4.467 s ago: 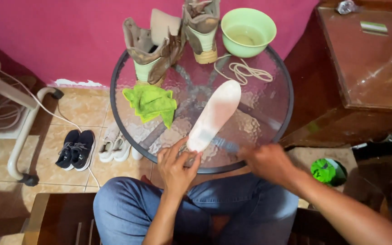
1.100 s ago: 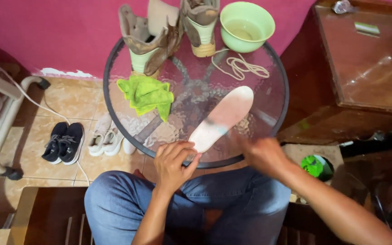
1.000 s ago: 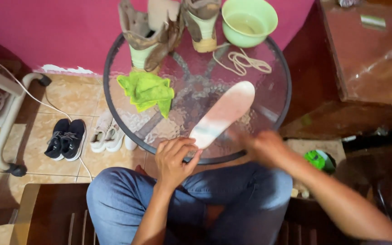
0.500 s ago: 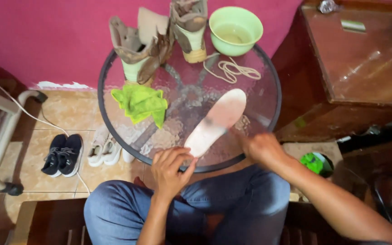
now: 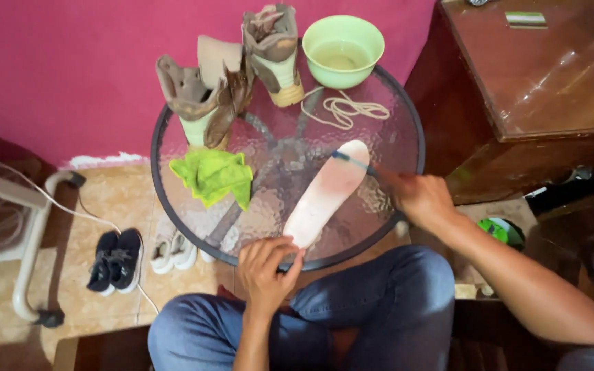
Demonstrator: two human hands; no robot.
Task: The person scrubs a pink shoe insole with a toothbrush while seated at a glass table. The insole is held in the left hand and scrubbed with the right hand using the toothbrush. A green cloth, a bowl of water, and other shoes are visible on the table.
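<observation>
Everything is placed here by the round glass table (image 5: 407, 124). Far to its left stands a white tube frame (image 5: 25, 275) with a pale cord trailing over the tiled floor. Nearer the table's left edge, on the floor, sit a pair of dark sneakers (image 5: 115, 260) and, partly seen through the glass, a pair of white sneakers (image 5: 172, 251). On the table's left part lies a crumpled green cloth (image 5: 214, 176), and behind it, at the far rim, stands a tan boot (image 5: 201, 96). A second tan boot (image 5: 273, 51) stands further right at the far rim. At the table's near edge the left hand (image 5: 266, 268) pinches the heel end of a white insole (image 5: 326, 192), which lies slantwise across the middle of the glass. Behind the insole lies a loose coil of pale laces (image 5: 345, 108), and a green bowl (image 5: 343, 49) of cloudy water sits at the far rim. At the table's right edge the right hand (image 5: 421, 199) is closed around a thin brush (image 5: 353, 162), its tip resting on the insole's toe end. Right of the table stands a dark wooden cabinet (image 5: 544, 89).
</observation>
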